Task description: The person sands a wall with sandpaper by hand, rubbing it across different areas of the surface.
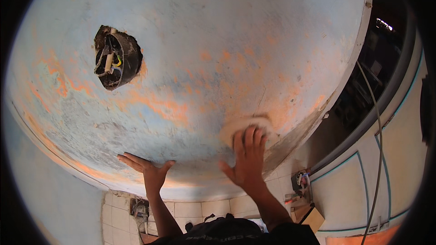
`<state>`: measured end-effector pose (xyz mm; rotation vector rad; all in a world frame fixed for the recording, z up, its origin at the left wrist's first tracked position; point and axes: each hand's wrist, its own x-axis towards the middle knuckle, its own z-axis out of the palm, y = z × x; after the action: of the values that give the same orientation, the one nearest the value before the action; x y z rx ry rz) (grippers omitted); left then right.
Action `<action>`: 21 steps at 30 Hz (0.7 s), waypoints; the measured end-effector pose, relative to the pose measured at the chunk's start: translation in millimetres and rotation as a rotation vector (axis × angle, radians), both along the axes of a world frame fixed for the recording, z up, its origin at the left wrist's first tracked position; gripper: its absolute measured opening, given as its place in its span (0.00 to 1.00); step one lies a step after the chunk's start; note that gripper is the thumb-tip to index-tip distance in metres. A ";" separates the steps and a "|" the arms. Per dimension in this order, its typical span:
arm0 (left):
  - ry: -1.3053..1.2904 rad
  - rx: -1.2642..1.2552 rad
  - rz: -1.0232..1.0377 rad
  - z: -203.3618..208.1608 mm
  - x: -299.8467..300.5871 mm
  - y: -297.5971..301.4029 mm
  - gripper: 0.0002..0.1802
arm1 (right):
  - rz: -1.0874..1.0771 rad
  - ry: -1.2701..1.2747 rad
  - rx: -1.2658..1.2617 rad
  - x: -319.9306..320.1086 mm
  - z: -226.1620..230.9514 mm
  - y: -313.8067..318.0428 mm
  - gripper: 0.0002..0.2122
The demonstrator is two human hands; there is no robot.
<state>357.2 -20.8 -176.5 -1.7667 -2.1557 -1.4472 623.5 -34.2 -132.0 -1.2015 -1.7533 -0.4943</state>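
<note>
A tall wall (190, 31) in worn pale blue paint with orange patches fills most of the view. My right hand (249, 159) presses a tan sheet of sandpaper (228, 132) against the lower right part of the wall. Motion smears the sheet's edges, and the fingers cover much of it. To the left, my left hand (152, 171) rests on the lower wall with its fingers stretched out and thumb apart, holding nothing.
An open black electrical box (125, 59) with loose wires sits in a rough hole at upper left. A dark doorway (363, 95) lies beyond the wall's right edge. A cable (379, 154) hangs before a cream panel door (338, 190). Tools (299, 182) and a cardboard box (313, 220) stand on the tiled floor (215, 208).
</note>
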 end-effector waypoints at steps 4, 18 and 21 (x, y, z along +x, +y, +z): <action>0.006 -0.006 -0.004 -0.4 -4.4 -1.0 0.84 | -0.058 -0.134 -0.246 -5.6 -68.5 -14.5 0.37; 0.191 -0.050 -0.059 -14.1 -18.7 1.4 0.81 | -0.116 0.006 -0.007 -12.7 28.3 -0.1 0.34; 0.140 -0.046 -0.097 -12.4 -15.1 3.4 0.80 | -0.121 -0.017 -0.107 -18.3 -32.7 -8.3 0.33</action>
<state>342.0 -17.4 -188.9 -1.9496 -2.0787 -1.2580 605.2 -42.5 -164.7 -1.3885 -1.7472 -0.4872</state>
